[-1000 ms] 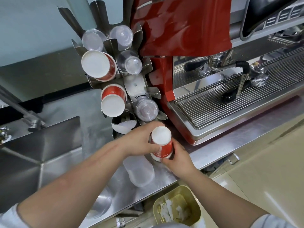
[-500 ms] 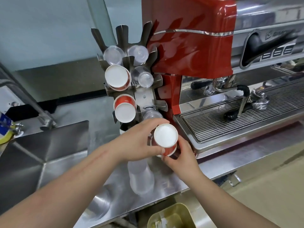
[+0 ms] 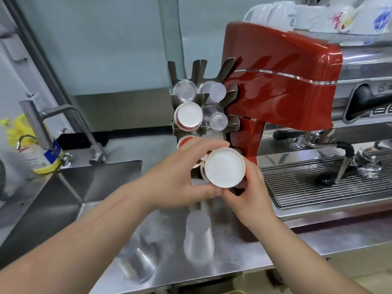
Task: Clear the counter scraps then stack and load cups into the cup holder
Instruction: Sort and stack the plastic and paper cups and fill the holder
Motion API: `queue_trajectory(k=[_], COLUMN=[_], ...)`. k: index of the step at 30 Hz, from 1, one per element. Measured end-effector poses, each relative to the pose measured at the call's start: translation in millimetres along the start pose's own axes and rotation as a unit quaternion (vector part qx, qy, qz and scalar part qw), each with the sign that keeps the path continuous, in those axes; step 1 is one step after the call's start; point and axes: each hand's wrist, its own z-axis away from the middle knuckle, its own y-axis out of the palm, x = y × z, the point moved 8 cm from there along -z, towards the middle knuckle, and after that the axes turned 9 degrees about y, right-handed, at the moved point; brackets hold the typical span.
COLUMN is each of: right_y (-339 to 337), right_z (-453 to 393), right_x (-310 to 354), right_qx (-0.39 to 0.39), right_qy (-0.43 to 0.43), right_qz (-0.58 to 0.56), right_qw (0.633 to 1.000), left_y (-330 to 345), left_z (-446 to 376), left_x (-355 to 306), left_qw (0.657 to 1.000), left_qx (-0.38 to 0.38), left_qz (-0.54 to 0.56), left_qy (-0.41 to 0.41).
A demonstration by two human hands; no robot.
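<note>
In the head view, a red paper cup stack with a white base (image 3: 224, 167) is gripped by the left hand (image 3: 180, 177) and the right hand (image 3: 249, 192) just before the steel slotted cup holder (image 3: 199, 85). Loading seems underway; insertion into a lower slot is next required. Room is tight beside the red espresso machine (image 3: 275, 88); open steel bench (image 3: 244, 259) lies below.
</note>
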Motion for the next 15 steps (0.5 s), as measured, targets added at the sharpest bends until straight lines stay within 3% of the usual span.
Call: queue_trajectory(k=[9,15], right_y=[23,57], right_z=[-11,-26], right_x=[23,13], right_qx=[0.025,0.061], right_qy=[-0.029,-0.006], right_qz=[-0.035,-0.009], right_qw=[0.999,0.998], left_y=[-29,-34], left_z=[12,23], left_x=[-30,-3], left_qw=[0.996,0.997], left_qx=[-0.051,-0.060], left_qz=[-0.030,-0.005], left_qy=[0.074,0.043])
